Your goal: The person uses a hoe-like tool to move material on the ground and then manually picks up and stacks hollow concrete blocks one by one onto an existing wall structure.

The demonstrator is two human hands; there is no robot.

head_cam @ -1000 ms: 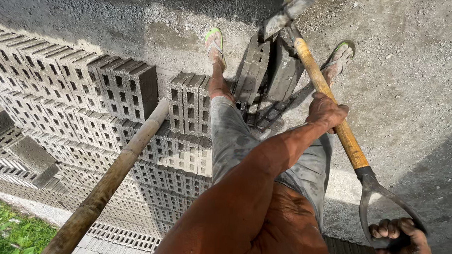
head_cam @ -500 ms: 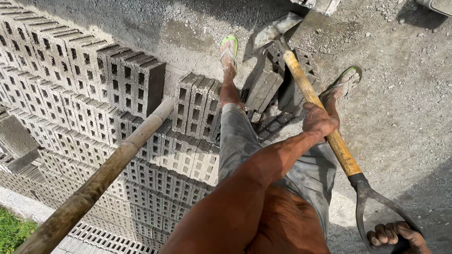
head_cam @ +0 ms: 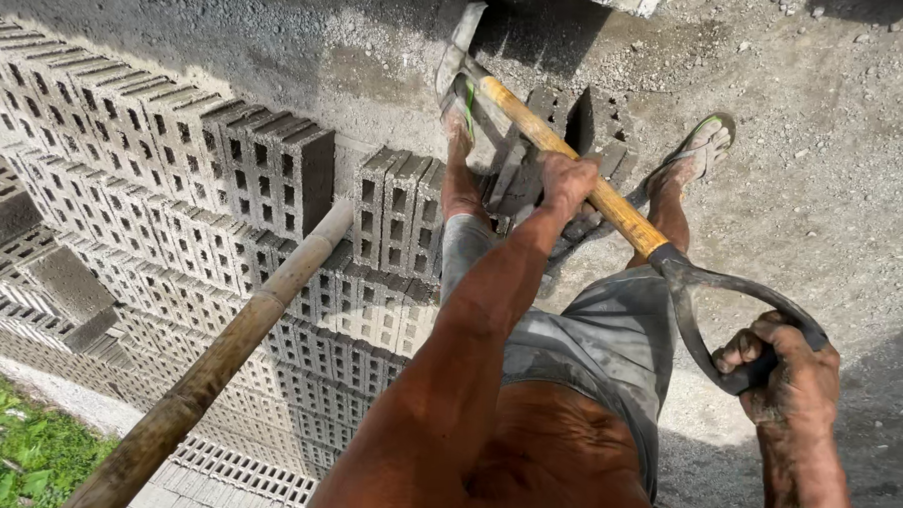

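Since the earlier frame, the shovel (head_cam: 613, 205) has swung so its D-grip sits higher at the right edge of the frame, and both feet now show near the top centre. Its wooden shaft runs diagonally from the metal blade at upper centre down to the dark grip at right. Left hand (head_cam: 566, 180) is wrapped round the mid-shaft; right hand (head_cam: 788, 371) is closed on the D-grip. Under the blade lies what looks like a metal block mould (head_cam: 560, 163), though shadow blurs it. Rows of grey hollow concrete blocks (head_cam: 173, 214) fill the left half, crossed by a bamboo pole (head_cam: 228, 346); grass (head_cam: 14, 449) shows at lower left.
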